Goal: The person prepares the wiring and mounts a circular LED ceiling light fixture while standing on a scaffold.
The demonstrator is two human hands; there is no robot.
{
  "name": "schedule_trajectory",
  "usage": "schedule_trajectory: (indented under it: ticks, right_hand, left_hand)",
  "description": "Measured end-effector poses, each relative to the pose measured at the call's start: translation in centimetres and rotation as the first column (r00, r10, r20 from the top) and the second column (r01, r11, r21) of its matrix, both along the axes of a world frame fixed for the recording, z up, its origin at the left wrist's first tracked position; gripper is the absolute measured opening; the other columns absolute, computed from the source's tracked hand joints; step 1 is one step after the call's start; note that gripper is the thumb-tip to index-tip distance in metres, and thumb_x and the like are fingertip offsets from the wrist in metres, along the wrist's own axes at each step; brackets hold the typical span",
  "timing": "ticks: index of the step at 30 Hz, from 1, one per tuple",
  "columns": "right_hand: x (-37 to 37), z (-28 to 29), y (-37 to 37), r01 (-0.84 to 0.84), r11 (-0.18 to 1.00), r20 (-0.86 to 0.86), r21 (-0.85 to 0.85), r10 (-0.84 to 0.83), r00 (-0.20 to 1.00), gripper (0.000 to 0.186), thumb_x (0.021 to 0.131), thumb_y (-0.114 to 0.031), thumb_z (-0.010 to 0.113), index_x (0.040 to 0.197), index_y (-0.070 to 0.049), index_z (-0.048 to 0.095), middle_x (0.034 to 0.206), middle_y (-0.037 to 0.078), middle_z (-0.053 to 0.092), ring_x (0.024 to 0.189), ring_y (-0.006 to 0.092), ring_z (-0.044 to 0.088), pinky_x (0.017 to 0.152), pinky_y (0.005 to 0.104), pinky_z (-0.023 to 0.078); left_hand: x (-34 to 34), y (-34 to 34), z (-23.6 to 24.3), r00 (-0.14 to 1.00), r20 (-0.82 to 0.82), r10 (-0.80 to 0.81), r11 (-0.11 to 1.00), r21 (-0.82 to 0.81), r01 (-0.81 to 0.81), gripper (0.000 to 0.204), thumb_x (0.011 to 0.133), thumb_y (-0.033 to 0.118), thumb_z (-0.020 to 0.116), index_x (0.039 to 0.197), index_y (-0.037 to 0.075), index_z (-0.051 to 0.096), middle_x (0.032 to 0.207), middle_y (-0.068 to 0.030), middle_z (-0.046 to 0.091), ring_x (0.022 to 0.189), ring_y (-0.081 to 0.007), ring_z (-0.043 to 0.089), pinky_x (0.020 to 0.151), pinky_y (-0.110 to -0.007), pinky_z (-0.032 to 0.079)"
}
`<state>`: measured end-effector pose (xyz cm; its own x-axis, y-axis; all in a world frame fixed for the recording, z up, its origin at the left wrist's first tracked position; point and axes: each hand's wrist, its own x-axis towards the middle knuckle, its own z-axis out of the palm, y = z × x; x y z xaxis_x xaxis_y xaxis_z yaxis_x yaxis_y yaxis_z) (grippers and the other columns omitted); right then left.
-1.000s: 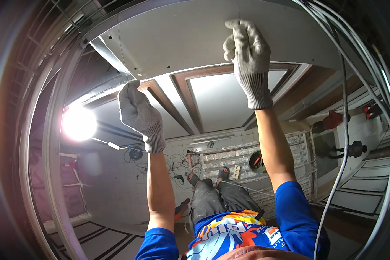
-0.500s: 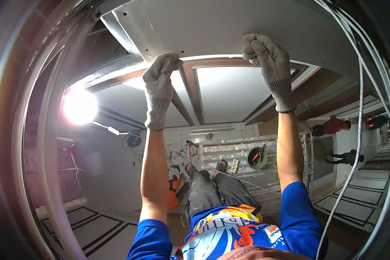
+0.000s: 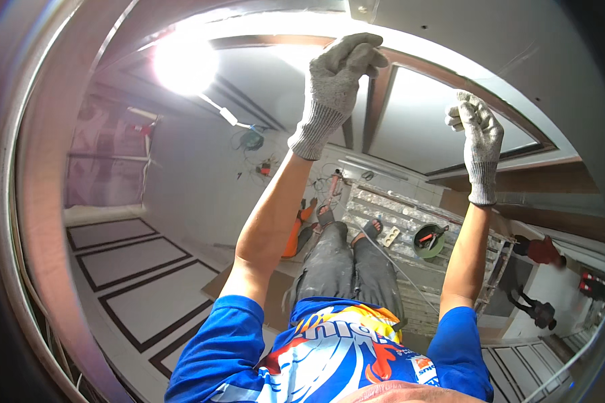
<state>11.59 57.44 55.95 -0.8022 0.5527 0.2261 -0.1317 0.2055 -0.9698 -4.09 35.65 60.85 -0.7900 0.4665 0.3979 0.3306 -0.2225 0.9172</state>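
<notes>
My left hand point(image 3: 333, 84) is raised at the top centre in a grey knitted glove, fingers curled and pressed together in front of the pale ceiling trim. My right hand point(image 3: 478, 138), gloved alike, is raised further right and a little lower, its fingers pinched against the backdrop of a white framed ceiling panel point(image 3: 410, 114). Whatever is between the fingers of either hand is too fine to make out. A grey board point(image 3: 538, 47) with small holes lies at the upper right, beyond both hands. A bright lamp point(image 3: 185, 62) on a white cable glows left of my left hand.
Below, my feet stand on a spattered slatted platform point(image 3: 376, 201) with a green bucket point(image 3: 429, 242) and a beige power strip point(image 3: 391, 236). A person in orange point(image 3: 291, 238) is under me. People point(image 3: 541, 250) are at the lower right. Metal framing point(image 3: 27, 168) edges the left side.
The whole view has swung round. My gloved hands appear further right, the left now higher and the right lower. The thin lines seen above the fingers earlier are no longer visible.
</notes>
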Motion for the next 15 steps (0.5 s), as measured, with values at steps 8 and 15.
schedule_trajectory:
  ticks: [8, 15]
  right_hand:
    - [-6.3, -12.0, -5.2, -0.214, 0.932, 0.080, -0.293, 0.247, 0.966, 0.026, 0.107, -0.018, 0.058, 0.121, 0.000, 0.070, 0.093, 0.003, 0.073, 0.083, 0.0086, 0.065, 0.078, 0.0249, 0.053]
    - [-9.7, -22.3, -9.5, -0.298, 0.858, 0.184, -0.418, 0.401, 0.897, 0.025, 0.106, -0.017, 0.059, 0.119, 0.001, 0.069, 0.089, 0.004, 0.070, 0.078, 0.0063, 0.062, 0.067, 0.0238, 0.051]
  left_hand:
    - [-1.9, -6.3, -7.6, 0.985, 0.054, 0.161, 0.937, -0.320, -0.136, 0.031, 0.106, 0.019, 0.058, 0.126, -0.003, 0.066, 0.097, -0.0079, 0.075, 0.088, -0.0135, 0.068, 0.084, -0.028, 0.055]
    - [-4.3, -19.6, -17.7, 0.858, 0.103, 0.503, 0.799, -0.434, -0.416, 0.029, 0.107, 0.019, 0.058, 0.121, -0.004, 0.067, 0.093, -0.0061, 0.074, 0.082, -0.0105, 0.065, 0.082, -0.027, 0.052]
